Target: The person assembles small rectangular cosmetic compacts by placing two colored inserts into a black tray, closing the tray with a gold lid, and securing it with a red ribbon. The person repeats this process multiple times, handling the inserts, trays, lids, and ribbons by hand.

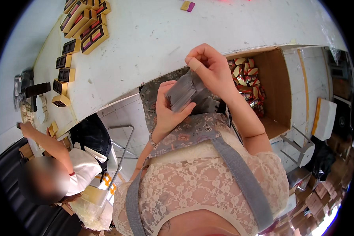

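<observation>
My left hand (168,112) is wrapped round a stack of thin, shiny grey plastic sleeves (181,93), held above my lap. Thumb and fingers press the stack from both sides. My right hand (211,67) is closed in a pinch at the upper corner of the stack, where a thin grey sleeve runs up to its fingertips. A band-like strip wraps one finger of that hand. Beneath the sleeves lies the flowered grey apron (185,131) on my lap.
Beside my right forearm, an open cardboard box (277,84) contains many small red-and-gold packs (247,78). Gold-and-black boxes (94,38) are piled and lined up along the left of the white table (145,39). A small gold-and-purple piece (188,6) lies far off. A co-worker (82,169) sits at left.
</observation>
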### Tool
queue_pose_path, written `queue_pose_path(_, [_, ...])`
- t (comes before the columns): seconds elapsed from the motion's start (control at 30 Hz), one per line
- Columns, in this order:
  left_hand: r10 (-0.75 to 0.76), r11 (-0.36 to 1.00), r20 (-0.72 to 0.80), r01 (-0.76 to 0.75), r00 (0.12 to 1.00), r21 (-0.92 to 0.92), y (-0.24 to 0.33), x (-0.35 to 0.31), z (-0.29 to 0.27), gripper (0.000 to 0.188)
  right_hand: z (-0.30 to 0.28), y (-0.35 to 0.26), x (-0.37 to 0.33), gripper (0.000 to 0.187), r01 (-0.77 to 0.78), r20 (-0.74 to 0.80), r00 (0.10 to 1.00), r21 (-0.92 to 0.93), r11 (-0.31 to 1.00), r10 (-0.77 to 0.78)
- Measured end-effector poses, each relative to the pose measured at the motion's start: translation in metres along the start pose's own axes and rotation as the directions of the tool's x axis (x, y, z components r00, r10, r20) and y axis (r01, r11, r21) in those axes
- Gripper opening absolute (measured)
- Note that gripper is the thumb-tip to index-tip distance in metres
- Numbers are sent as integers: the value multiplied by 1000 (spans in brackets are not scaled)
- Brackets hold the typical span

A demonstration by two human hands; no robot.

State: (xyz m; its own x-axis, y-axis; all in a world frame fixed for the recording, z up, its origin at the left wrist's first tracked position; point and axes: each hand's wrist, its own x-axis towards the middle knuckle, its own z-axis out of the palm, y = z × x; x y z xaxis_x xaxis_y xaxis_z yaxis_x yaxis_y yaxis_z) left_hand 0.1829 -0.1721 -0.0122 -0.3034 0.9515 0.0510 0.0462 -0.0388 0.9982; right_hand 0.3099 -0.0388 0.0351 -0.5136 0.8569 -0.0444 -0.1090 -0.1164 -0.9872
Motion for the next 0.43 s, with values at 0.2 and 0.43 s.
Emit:
queue_pose_path(0.2, [91,995,149,-85,985,-48,1,5,-1,78,-12,16,7,7,246,55,965,145,958,-256])
queue_pose_path(0.43, [207,923,367,-306,907,235,-9,12,-4,85,-25,7,23,15,-271,151,945,-126,954,289])
